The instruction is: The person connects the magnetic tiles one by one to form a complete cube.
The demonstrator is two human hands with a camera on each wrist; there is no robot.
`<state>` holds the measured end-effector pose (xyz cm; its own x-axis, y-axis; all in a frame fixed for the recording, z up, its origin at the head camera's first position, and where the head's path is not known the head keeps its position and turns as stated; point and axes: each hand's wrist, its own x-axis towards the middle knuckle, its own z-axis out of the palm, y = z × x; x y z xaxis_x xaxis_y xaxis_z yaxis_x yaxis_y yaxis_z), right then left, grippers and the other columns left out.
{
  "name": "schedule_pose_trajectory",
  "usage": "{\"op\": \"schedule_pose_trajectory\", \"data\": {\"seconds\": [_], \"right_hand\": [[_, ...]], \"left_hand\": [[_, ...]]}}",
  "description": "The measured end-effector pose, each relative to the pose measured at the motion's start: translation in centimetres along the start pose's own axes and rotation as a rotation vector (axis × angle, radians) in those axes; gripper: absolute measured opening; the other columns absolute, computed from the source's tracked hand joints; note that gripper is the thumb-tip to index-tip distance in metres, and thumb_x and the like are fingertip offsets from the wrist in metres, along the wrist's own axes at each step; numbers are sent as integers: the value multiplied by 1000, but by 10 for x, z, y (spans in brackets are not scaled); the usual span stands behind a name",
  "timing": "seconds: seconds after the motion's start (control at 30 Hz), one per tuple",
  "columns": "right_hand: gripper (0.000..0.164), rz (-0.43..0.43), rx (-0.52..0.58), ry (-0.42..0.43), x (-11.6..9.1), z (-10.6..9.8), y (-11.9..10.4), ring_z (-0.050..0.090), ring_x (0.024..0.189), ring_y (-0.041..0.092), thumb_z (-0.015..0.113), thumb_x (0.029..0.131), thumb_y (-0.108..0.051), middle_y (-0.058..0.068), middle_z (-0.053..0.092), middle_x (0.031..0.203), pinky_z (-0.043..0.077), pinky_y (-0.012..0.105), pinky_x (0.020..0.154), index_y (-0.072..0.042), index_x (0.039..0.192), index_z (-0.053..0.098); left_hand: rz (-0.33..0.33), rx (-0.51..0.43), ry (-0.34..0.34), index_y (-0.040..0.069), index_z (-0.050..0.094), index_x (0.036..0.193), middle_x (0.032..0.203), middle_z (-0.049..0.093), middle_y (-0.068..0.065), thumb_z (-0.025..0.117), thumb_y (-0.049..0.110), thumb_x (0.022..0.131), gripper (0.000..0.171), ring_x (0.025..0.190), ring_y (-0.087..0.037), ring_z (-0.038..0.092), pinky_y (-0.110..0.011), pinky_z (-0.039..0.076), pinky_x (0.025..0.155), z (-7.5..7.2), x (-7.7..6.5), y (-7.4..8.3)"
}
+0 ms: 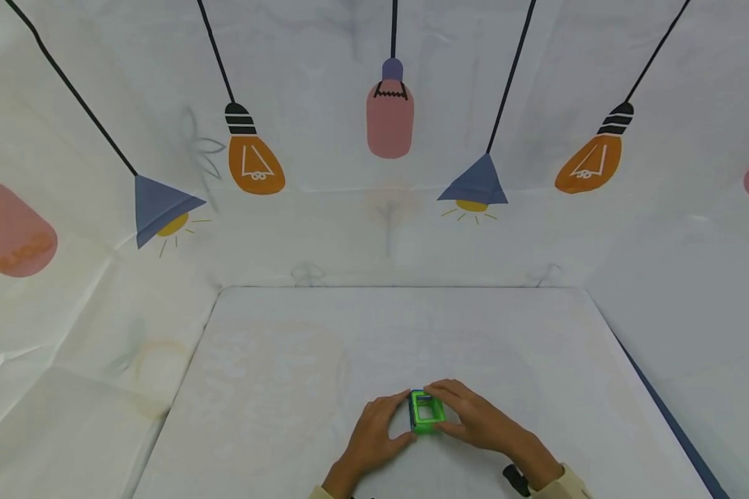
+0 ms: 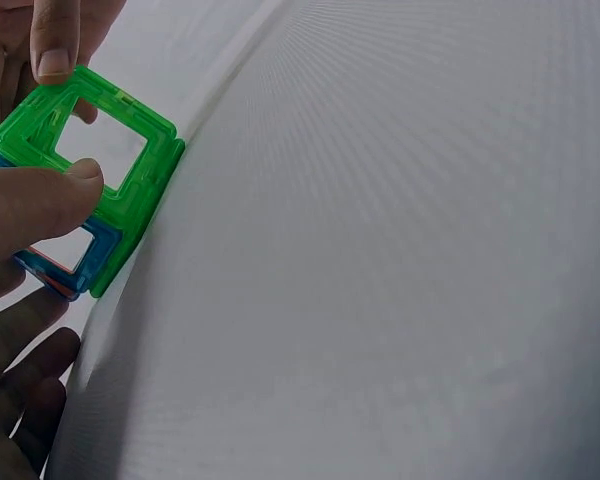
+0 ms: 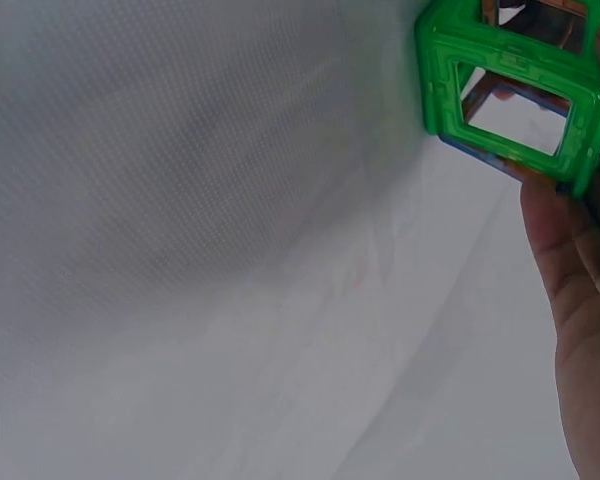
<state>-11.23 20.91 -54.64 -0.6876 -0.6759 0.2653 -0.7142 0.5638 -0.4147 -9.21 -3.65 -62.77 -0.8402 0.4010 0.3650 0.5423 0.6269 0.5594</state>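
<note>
A small cube of magnetic tiles [image 1: 428, 427], built from square see-through frames, stands on the white table between both hands. Green tiles make up its top and near side in the head view; blue tiles [image 2: 99, 252] and a bit of orange show in the left wrist view. My left hand [image 1: 373, 434] holds the cube from the left, thumb at the near corner and fingers at the far one. From the right, my right hand [image 1: 483, 420] grips it with thumb and fingertips. In the right wrist view, a green tile [image 3: 439, 85] faces the camera.
The white tabletop [image 1: 274, 388] spreads around the hands. Behind and beside it hangs a pale sheet [image 1: 324, 229] printed with lamps and bulbs. A dark strap [image 1: 515, 479] sits at the right wrist, and a blue edge [image 1: 674, 423] runs along the table's right side.
</note>
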Motion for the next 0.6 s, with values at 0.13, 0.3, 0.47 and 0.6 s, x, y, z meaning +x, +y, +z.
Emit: {"op": "schedule_pose_trajectory", "data": {"seconds": [0.13, 0.3, 0.47, 0.6], "right_hand": [[67, 17, 10, 3, -1, 2, -1, 60, 120, 21, 86, 77, -22, 2, 59, 132, 55, 34, 94, -5, 136, 57], [69, 33, 23, 25, -4, 6, -1, 60, 121, 23, 86, 77, -22, 3, 58, 134, 55, 35, 95, -6, 137, 56], [74, 81, 26, 74, -7, 7, 2, 57, 127, 26, 84, 80, -26, 6, 55, 141, 54, 39, 96, -12, 144, 50], [66, 211, -36, 173, -9, 4, 7, 49, 135, 27, 77, 88, -27, 8, 50, 148, 48, 45, 102, -15, 146, 48]], "left_hand": [[0, 4, -7, 18, 48, 147, 136, 63, 4, 78, 43, 84, 74, 118, -14, 60, -38, 48, 100, -1, 0, -2], [-1, 2, -6, 19, 47, 147, 136, 63, 4, 78, 44, 84, 75, 118, -14, 60, -39, 48, 100, 0, 0, -3], [5, -32, -21, 17, 45, 149, 142, 59, 2, 77, 47, 84, 79, 123, -16, 59, -39, 47, 101, 2, 5, -5], [-52, -150, -83, 13, 36, 154, 152, 49, -1, 75, 47, 85, 87, 135, -21, 50, -41, 44, 107, -7, 12, -9]]}}
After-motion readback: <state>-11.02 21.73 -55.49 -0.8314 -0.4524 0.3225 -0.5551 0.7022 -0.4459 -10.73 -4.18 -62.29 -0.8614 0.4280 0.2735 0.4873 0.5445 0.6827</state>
